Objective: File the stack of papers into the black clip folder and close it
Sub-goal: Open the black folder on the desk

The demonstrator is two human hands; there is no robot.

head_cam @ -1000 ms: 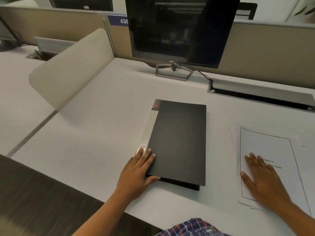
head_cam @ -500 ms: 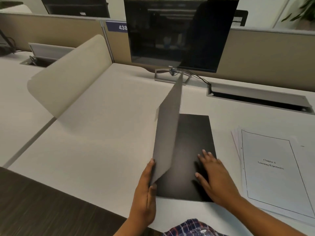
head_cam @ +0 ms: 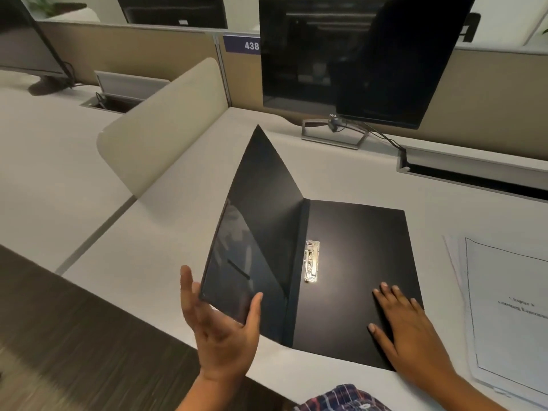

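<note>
The black clip folder (head_cam: 355, 271) lies open on the white desk. Its back panel is flat and its front cover (head_cam: 255, 232) is raised at a slant to the left. A silver metal clip (head_cam: 312, 261) sits by the spine, with no paper under it. My left hand (head_cam: 221, 324) is palm up under the cover's near corner, thumb on its inner face. My right hand (head_cam: 406, 327) presses flat on the back panel's near right part. The stack of papers (head_cam: 504, 307) lies to the right of the folder, printed side up.
A dark monitor (head_cam: 350, 54) on a metal stand stands behind the folder, its cable running right to a desk cable slot (head_cam: 474, 173). A curved beige divider (head_cam: 160, 123) rises at the left. The desk's front edge (head_cam: 166, 330) runs close by my left wrist.
The closed folder was opened: my left hand swung the cover up and over to the left, exposing the clip. My right hand moved off the papers onto the folder's back panel.
</note>
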